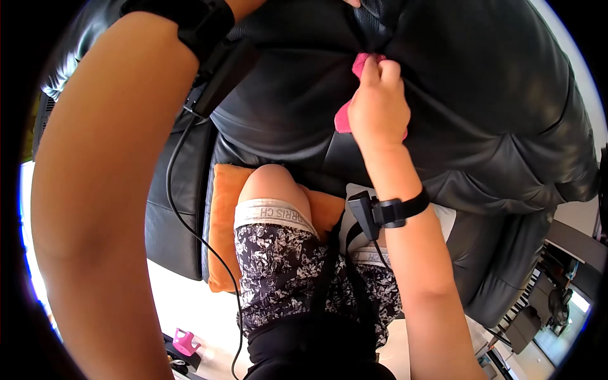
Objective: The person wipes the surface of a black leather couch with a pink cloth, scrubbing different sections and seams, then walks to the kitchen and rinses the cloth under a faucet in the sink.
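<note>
My right hand [380,107] presses a bunched pink cloth [343,118] against the tufted backrest of a black leather sofa [456,95]. Part of the cloth shows beyond the fingertips, at a seam where the leather folds in. My left arm reaches up along the left side, and the hand itself is out of view beyond the top edge, apart from what may be a fingertip at the top centre. Both wrists wear black straps with a boxy device and a cable.
An orange cushion [223,228] lies under one knee, and a white cushion [446,221] lies near the other. A black cable hangs from the left wrist device across the seat. Behind on the floor stands a pink plastic object [185,342]. Dark furniture is at the lower right.
</note>
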Demonstrator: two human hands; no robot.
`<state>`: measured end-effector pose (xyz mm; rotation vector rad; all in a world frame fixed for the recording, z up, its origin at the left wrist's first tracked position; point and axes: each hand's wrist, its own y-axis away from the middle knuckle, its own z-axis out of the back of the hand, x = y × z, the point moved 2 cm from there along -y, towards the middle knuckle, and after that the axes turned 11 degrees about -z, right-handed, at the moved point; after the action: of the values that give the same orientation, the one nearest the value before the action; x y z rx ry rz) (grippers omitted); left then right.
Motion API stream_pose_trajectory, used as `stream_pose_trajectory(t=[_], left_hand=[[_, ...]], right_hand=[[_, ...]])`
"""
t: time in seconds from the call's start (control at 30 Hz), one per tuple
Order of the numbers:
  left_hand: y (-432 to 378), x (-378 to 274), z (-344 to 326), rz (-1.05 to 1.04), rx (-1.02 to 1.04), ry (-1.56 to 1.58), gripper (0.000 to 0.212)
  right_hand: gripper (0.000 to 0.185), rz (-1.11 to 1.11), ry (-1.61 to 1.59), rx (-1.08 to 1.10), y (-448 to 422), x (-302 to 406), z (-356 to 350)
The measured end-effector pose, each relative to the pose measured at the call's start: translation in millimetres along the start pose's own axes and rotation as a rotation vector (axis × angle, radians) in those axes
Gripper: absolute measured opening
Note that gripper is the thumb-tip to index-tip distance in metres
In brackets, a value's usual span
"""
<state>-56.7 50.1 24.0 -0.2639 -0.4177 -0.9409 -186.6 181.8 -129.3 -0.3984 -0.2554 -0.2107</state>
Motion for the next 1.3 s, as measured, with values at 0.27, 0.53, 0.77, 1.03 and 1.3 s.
stream_pose_trajectory(t=[0.27, 0.53, 0.77, 1.03, 1.3], left_hand=[[2, 3, -10, -0.021, -0.07, 0.015, 0.076], [1, 2, -18, 0.045, -0.009, 0.065, 0.075], [4, -2, -10, 0.035, -0.018, 0.049, 0.077], [6, 3, -5, 0.074, 0.05, 0.021, 0.077], [22, 2, -25, 0.13, -0.249, -0.127, 0.07]], right_hand=[[0.051, 0.229, -0.084, 0.053, 77, -45, -23], [0.051, 0.163, -0.096, 0.21, 107, -47, -16], [0.039, 0.314, -0.004, 0.293, 106, -48, -63], [0.032, 0.232, -0.113, 0.374, 104, -33, -70], [0.024, 0.259, -0.208, 0.356, 89, -84, 42]])
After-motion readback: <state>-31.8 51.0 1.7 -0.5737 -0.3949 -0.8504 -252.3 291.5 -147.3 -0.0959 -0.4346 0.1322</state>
